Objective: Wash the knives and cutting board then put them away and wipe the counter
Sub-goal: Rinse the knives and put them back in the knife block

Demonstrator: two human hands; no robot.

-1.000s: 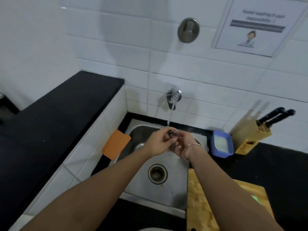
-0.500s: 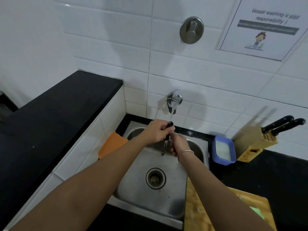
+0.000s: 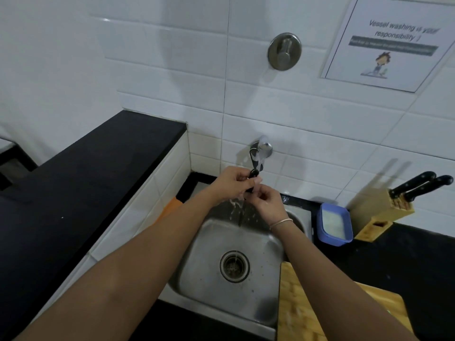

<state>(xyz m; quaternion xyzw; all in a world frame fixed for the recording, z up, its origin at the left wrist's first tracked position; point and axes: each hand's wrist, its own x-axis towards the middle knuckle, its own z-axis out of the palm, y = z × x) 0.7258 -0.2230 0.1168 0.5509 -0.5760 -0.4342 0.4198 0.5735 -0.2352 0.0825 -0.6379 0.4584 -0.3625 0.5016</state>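
Water runs from the wall tap [image 3: 261, 150] straight onto both hands, which meet just under the spout and above the steel sink [image 3: 214, 289]. Below the hands the basin holds only splashes and the round drain [image 3: 234, 266], with a thin stream falling into it. To the right of the right hand sits a blue tub [image 3: 334, 223] with something pale inside, too blurred to name. Further right again, the wooden knife block [image 3: 380, 212] leans back against the tiles with two black-handled knives [image 3: 422, 184] slotted in. Now the knife [image 3: 253, 174] being washed: black handle up top, its end poking out above the left hand [image 3: 232, 182], and a narrow blade hanging straight down, visible as a dark sliver beneath the hands with water streaming off it. Left hand curls around the handle, gripping it. Right hand [image 3: 267, 201] has its fingers bent in against the knife just below that, pinching near the top of the blade. Under the right forearm, the wooden cutting board [image 3: 302, 313] lies on the black counter [image 3: 403, 262] beside the sink. Left of the left forearm, an orange cloth [image 3: 170, 209] peeks out.
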